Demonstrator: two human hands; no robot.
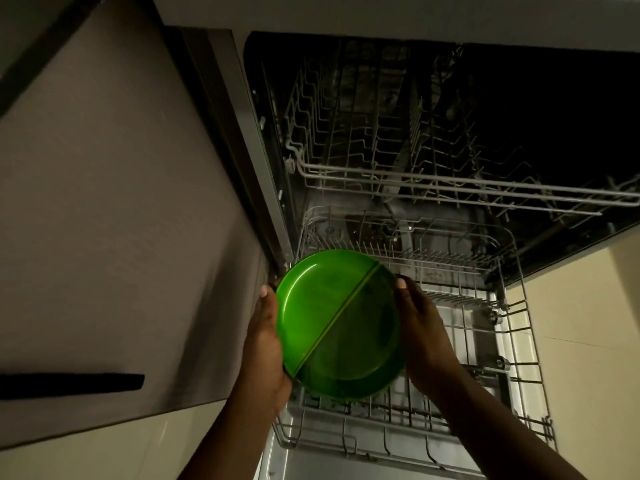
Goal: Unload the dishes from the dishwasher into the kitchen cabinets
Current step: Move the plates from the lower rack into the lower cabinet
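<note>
Two green plates (337, 323) are held together, one partly overlapping the other, above the pulled-out lower rack (498, 403) of the open dishwasher. My left hand (265, 337) grips their left rim, thumb on top. My right hand (420, 327) grips the right rim. The lower rack shows no other dishes. The upper rack (415, 178) is partly drawn out and looks bare, though its dark back is hard to read.
A grey cabinet front (121, 220) with a black handle (69, 386) stands close on the left of the dishwasher. The dishwasher door (311, 469) lies open below the rack. Beige floor tiles (588, 323) show on the right.
</note>
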